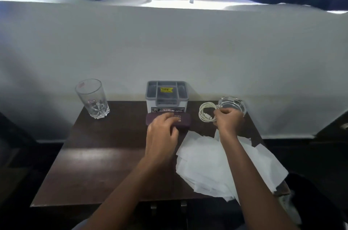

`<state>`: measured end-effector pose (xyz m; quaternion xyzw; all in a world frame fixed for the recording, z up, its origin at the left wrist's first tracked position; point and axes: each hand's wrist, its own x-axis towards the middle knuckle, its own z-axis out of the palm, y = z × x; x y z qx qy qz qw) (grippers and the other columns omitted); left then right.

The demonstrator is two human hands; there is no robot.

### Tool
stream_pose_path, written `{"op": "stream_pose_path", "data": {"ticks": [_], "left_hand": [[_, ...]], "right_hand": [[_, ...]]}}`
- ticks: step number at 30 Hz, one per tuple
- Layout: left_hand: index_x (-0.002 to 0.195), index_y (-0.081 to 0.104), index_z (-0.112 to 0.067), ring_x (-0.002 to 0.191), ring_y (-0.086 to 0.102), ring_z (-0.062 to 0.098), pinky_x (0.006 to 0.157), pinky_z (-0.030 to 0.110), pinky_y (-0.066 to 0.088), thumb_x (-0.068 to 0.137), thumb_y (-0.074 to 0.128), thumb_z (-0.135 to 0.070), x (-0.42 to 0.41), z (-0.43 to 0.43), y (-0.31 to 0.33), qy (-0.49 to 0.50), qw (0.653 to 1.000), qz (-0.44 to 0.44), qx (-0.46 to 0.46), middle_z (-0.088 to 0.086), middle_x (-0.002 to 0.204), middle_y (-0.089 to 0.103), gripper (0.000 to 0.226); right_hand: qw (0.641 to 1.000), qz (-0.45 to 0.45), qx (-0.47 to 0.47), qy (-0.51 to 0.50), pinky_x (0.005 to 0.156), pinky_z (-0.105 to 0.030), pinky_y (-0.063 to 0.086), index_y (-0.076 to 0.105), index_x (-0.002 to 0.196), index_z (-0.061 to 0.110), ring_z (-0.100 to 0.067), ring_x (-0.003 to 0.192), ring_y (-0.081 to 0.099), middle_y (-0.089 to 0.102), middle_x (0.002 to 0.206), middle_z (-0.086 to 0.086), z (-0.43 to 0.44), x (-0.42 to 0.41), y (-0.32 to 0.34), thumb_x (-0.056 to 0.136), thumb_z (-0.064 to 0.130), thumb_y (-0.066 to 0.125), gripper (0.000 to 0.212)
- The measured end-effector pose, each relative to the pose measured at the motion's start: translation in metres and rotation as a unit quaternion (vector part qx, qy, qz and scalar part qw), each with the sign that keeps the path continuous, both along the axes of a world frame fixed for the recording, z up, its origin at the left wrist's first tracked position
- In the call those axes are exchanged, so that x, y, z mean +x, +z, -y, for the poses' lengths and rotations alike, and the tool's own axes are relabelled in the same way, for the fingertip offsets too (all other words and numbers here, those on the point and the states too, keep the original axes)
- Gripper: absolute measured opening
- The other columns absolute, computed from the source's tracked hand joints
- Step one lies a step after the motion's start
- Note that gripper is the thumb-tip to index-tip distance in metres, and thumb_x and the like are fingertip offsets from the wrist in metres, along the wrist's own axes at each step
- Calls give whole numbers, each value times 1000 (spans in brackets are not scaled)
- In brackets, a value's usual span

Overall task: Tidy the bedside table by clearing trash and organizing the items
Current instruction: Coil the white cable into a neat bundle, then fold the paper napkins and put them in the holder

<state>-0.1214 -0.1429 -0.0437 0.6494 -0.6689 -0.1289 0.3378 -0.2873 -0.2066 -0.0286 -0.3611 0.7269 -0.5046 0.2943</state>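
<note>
Fingers (225, 113) of the right hand (228, 121) pinch the cable (204, 112) at far right, just beside the ashtray (236, 103). The left hand (162, 130) grips the case (184, 121) by the organizer (167, 98). If lifted loosely, the coil may unravel and drag the ashtray, or the forearm may sweep papers (207, 163) off the surface (94, 154).

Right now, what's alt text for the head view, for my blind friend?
A person's left hand holds a purple glasses case and the right hand grips a coiled white cable over a dark bedside table. A glass tumbler, a grey organizer box and a glass ashtray stand at the back; white tissues lie front right.
</note>
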Motion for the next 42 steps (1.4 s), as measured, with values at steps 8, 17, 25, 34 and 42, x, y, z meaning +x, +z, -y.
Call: {"op": "stream_pose_path", "data": {"ticks": [8,17,25,34,42], "left_hand": [[146,20,-35,146,1,18,113,55,-7,89,47,-25,14,22,-30,-45,966,233,98,-6,159,7,64],[144,24,-39,145,7,20,112,58,-9,88,48,-26,25,16,-25,-38,958,268,92,-7,157,14,62],[143,26,-38,145,5,19,114,54,0,89,47,-25,26,15,-21,-42,961,247,115,-6,158,12,60],[127,53,-34,141,19,16,116,46,5,90,50,-26,16,-19,8,-15,990,103,99,-10,145,38,37],[114,64,-27,123,47,15,105,34,35,88,51,-20,15,-77,8,6,980,-62,189,-8,126,58,29]], "right_hand": [[989,-129,20,65,62,-27,44,73,79,0,-29,70,63,70,76,-15,11,-3,-27,78,7,65,11],[962,-240,35,122,60,-32,44,72,75,4,-36,71,61,68,71,-17,12,-1,-50,80,15,60,17],[957,-251,52,134,62,-30,40,66,64,9,-33,69,57,63,67,-15,13,-9,-48,82,16,62,20],[966,-161,63,192,78,-33,50,71,86,5,-29,89,66,72,93,-14,-11,-7,4,79,6,63,11],[863,-316,146,365,80,-30,49,69,101,15,-19,97,61,67,106,-2,-89,22,-14,82,12,56,24]]}}
